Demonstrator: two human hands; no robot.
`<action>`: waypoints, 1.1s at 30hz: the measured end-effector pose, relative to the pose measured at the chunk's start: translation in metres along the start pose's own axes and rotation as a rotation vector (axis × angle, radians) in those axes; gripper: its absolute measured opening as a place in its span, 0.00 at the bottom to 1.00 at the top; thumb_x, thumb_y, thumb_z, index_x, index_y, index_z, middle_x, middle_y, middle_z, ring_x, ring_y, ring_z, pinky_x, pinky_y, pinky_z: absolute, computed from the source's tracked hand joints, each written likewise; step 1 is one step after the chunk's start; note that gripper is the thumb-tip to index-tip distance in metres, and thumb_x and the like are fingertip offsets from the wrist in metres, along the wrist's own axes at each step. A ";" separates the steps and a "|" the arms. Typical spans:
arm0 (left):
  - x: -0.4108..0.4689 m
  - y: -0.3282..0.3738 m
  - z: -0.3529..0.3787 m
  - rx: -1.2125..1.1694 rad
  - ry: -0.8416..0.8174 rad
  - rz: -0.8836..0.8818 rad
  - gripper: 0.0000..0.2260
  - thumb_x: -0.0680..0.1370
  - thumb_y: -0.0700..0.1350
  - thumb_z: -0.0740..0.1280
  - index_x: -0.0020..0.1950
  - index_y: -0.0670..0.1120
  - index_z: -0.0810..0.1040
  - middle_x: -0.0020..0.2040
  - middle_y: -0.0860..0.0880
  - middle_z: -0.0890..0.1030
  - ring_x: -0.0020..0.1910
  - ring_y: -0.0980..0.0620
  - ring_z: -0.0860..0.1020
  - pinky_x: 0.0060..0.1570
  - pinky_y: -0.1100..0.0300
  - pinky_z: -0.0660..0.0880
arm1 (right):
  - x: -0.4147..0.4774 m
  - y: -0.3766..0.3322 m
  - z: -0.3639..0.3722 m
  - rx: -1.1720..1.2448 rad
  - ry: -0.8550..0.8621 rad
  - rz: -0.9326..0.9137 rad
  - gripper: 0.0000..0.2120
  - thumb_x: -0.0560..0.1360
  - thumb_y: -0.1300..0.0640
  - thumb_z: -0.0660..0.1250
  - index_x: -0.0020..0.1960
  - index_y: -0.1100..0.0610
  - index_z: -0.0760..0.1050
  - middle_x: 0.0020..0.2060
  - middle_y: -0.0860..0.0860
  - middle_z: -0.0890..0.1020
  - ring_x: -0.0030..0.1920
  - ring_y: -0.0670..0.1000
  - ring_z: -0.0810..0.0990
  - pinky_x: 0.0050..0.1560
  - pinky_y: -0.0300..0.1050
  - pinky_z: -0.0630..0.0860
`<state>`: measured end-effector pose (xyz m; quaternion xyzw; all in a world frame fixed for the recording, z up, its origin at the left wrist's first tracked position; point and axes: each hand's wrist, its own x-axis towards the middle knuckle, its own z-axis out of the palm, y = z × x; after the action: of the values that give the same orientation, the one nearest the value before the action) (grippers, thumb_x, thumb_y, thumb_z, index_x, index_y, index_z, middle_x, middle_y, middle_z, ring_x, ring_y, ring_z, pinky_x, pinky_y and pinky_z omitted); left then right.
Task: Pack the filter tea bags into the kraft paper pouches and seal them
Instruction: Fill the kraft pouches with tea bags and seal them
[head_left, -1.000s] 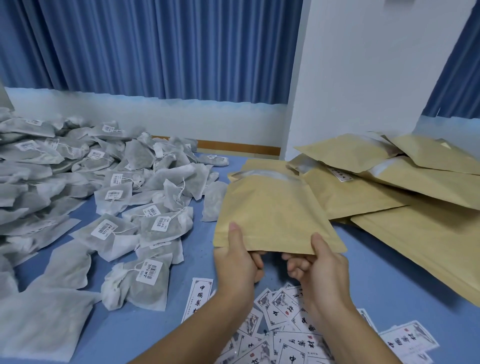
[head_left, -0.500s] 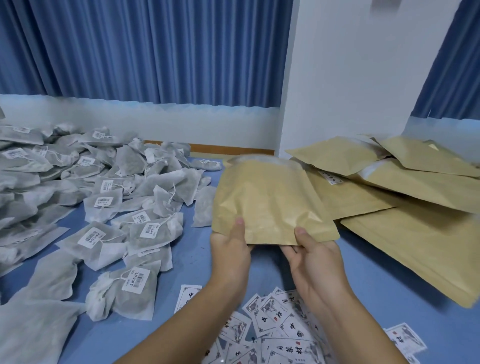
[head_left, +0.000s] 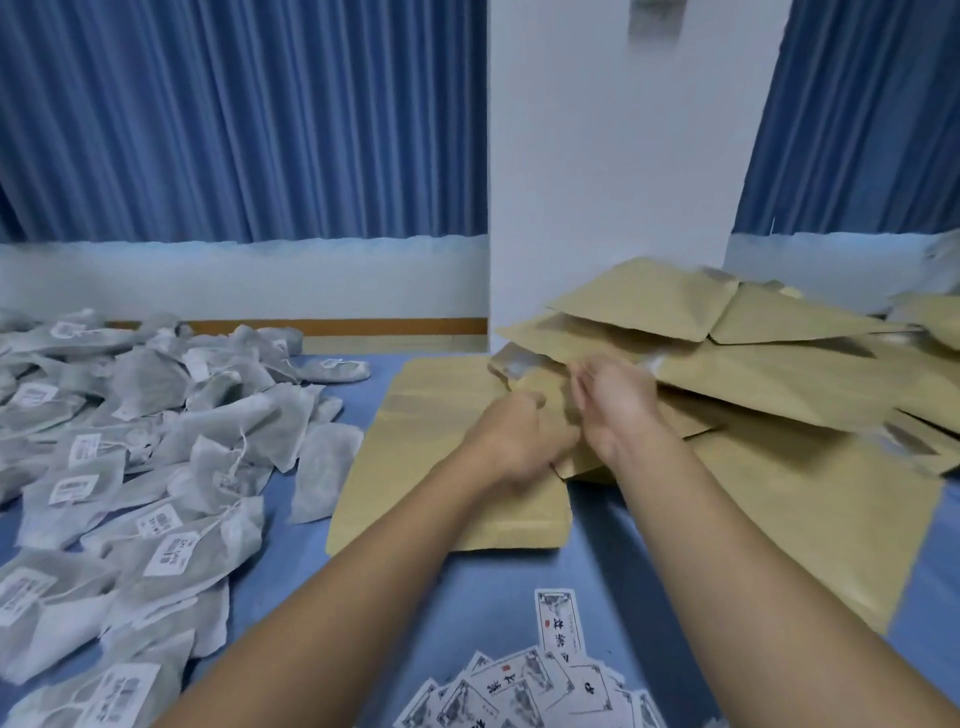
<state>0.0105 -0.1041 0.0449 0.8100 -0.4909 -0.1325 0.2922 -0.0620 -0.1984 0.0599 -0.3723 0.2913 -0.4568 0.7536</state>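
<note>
On the blue tabletop, the left hand curls its fingers on a kraft paper pouch. The right hand is blurred, and I cannot tell its grip. Filter tea bags lie left of the fingers and a pouch pile right of them. Blue curtains and a white pillar stand beyond.

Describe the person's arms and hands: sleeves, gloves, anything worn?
The left forearm and right forearm are bare up to the frame's edge; no sleeve shows. The left hand and right hand are ungloved, with no watch, bracelet or ring visible, though motion blur softens the fingers.
</note>
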 end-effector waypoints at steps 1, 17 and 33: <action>-0.004 -0.011 0.001 0.101 -0.074 0.018 0.28 0.72 0.65 0.71 0.62 0.46 0.74 0.61 0.45 0.79 0.63 0.42 0.76 0.65 0.46 0.72 | -0.002 0.013 -0.001 -0.138 -0.031 -0.029 0.09 0.80 0.66 0.61 0.47 0.58 0.78 0.44 0.52 0.82 0.42 0.45 0.82 0.46 0.37 0.79; -0.090 -0.114 -0.050 0.717 -0.036 0.475 0.11 0.85 0.52 0.57 0.61 0.51 0.76 0.51 0.44 0.82 0.49 0.40 0.80 0.49 0.50 0.74 | -0.074 0.075 -0.012 -1.366 -0.709 -0.594 0.20 0.81 0.43 0.59 0.40 0.57 0.76 0.35 0.51 0.79 0.39 0.51 0.76 0.45 0.52 0.74; -0.117 -0.125 -0.050 0.549 0.065 0.403 0.09 0.82 0.46 0.62 0.48 0.46 0.80 0.44 0.48 0.83 0.44 0.43 0.79 0.44 0.49 0.73 | -0.101 0.053 -0.005 -1.873 -0.831 -0.693 0.13 0.80 0.43 0.61 0.48 0.48 0.80 0.37 0.48 0.81 0.43 0.52 0.76 0.40 0.50 0.78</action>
<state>0.0688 0.0588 0.0003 0.7489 -0.6489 0.0908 0.0992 -0.0823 -0.0921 0.0233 -0.9882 0.1251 -0.0787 0.0392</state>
